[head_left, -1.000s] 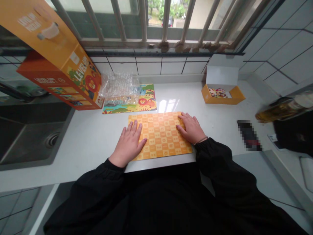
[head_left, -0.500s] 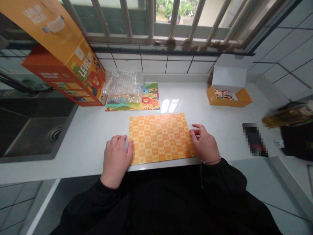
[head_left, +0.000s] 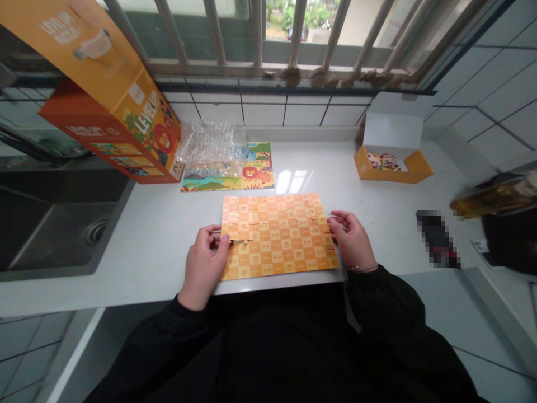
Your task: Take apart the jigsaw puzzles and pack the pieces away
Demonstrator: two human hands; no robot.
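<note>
An orange checkered jigsaw puzzle lies on the white counter in front of me. My left hand pinches its left edge, thumb on top and fingers curled underneath. At the opposite edge, my right hand grips the puzzle between thumb and fingers. The far part of the puzzle is raised a little, and a split with jagged piece edges runs in from the left beside my left thumb. Smaller seams show between pieces near the right edge.
Behind the puzzle are a colourful animal picture sheet and clear bubble wrap. A tall orange box stands left, by the sink. At right are an open small box, a pixelated dark object and a bottle.
Both hands have closed on the puzzle's side edges. Its far part has lifted, and a gap between pieces has opened on the left, with seams showing elsewhere.
</note>
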